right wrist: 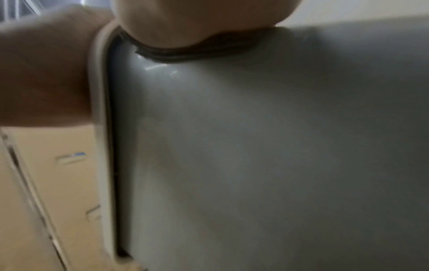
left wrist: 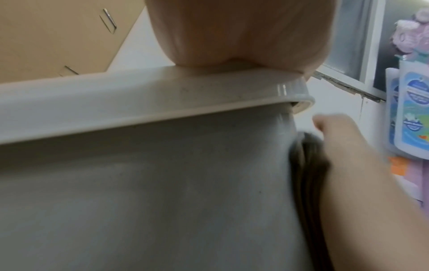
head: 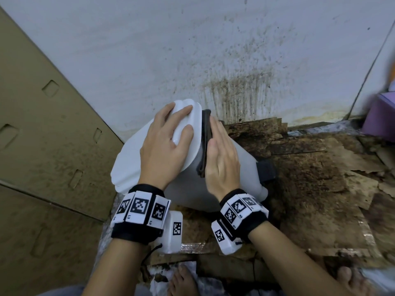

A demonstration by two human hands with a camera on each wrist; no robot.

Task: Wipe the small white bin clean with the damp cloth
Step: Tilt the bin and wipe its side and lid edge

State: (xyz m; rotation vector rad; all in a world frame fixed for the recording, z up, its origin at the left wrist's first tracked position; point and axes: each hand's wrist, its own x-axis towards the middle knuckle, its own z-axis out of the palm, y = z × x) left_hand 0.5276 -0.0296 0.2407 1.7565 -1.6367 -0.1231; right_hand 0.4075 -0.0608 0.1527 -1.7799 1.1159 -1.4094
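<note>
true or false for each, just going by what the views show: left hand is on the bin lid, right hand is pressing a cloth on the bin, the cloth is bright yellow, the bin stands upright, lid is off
1. The left hand rests on the bin's lid. True.
2. The right hand presses a cloth against the bin with flat fingers. True.
3. The cloth is bright yellow. False: it is dark grey-brown.
4. The bin stands upright. False: it is tipped over to the person's left.
5. The lid is off. False: it sits on the bin.
</note>
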